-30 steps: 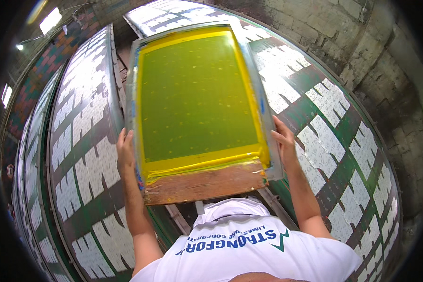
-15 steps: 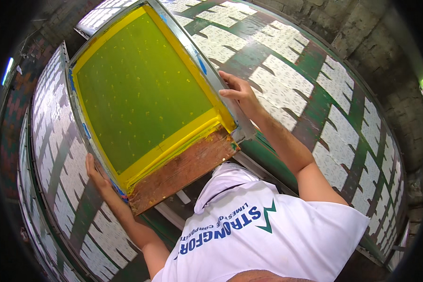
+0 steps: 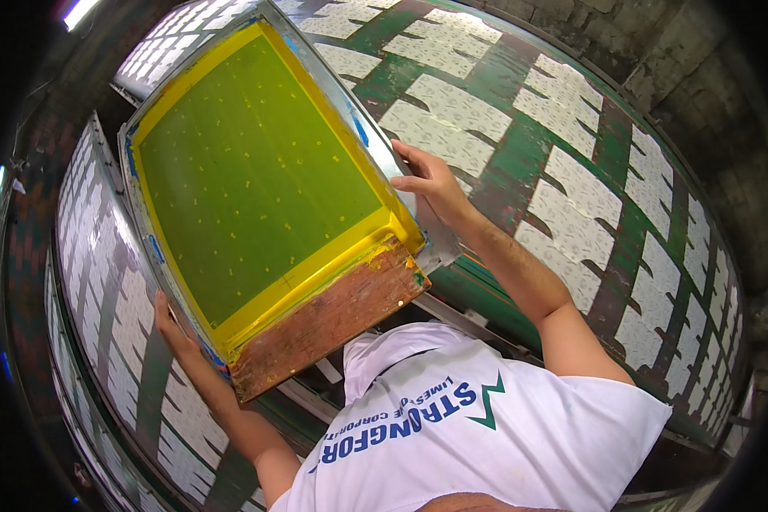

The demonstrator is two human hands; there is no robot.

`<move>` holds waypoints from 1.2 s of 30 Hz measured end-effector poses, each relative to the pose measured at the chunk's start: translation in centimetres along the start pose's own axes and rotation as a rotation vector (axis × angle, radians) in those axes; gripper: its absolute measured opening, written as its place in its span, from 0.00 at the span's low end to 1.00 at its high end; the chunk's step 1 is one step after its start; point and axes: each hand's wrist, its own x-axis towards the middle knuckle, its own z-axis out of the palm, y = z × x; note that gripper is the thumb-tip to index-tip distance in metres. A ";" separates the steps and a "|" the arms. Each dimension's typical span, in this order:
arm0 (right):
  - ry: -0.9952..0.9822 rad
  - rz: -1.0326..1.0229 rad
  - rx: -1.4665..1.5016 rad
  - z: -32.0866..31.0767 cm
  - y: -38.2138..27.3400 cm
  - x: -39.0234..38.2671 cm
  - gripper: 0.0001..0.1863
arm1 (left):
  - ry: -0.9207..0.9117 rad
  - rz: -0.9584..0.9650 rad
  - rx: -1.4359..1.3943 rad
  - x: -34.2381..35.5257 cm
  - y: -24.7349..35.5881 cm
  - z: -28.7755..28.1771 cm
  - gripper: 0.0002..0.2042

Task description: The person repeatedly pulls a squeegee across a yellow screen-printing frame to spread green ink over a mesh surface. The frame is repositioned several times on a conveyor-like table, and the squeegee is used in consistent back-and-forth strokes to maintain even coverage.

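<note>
Between my two hands is a silk-screen printing frame [image 3: 379,147] with metal sides smeared with blue ink. Its green mesh [image 3: 252,179] has a yellow border and small pale motifs dotted over it. My left hand [image 3: 177,331] grips the left side near the close corner, its fingers partly hidden by the rim. On the right side, my right hand [image 3: 431,181] has its thumb on top and fingers curled round the metal edge. A paint-stained reddish-brown wooden board [image 3: 333,320] lies across the frame's near end.
A long green printing table [image 3: 520,128] on the right carries rows of white patterned sheets [image 3: 452,115]. Another table with similar sheets [image 3: 115,282] runs along the left. A rough block wall [image 3: 683,51] stands beyond the right table.
The tables and sheets have shifted rightward and down in view behind the frame. Both hands keep their hold, and the frame has stayed nearly in place before me.
</note>
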 end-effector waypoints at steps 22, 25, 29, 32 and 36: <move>0.322 -0.039 -0.374 14.3 7.7 36.8 0.49 | -0.345 0.011 0.091 52.9 2.2 13.7 0.35; 0.341 -0.036 -0.345 14.7 9.1 40.5 0.49 | -0.334 0.044 0.124 58.4 1.4 15.8 0.36; 0.388 -0.060 -0.310 16.0 10.8 47.1 0.49 | -0.275 0.114 0.206 67.0 -0.2 19.3 0.38; 0.420 -0.058 -0.274 17.0 11.5 51.9 0.49 | -0.258 0.139 0.271 73.1 -1.0 21.4 0.38; 0.480 -0.050 -0.281 19.7 12.7 59.9 0.47 | -0.249 0.090 0.319 81.1 -1.6 21.7 0.36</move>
